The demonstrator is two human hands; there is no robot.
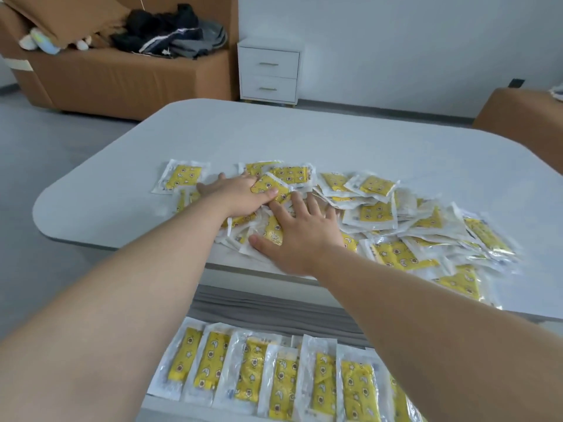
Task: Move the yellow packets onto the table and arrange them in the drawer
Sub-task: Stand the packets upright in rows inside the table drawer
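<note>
A loose heap of yellow packets (396, 226) in clear wrappers covers the near right part of the white table (304, 138). My left hand (234, 194) reaches into the heap's left end, its thumb pressed on one yellow packet (268, 187) that the fingers hold. My right hand (292, 236) lies flat on the heap with straight, spread fingers. Below the table edge the open drawer (268, 303) holds a row of several packets (274, 379) laid side by side.
A single packet (181, 176) lies apart at the heap's far left. Behind the table stand a brown sofa (122, 77) with dark clothes and a white two-drawer cabinet (269, 73). A brown seat (518, 114) is at the right.
</note>
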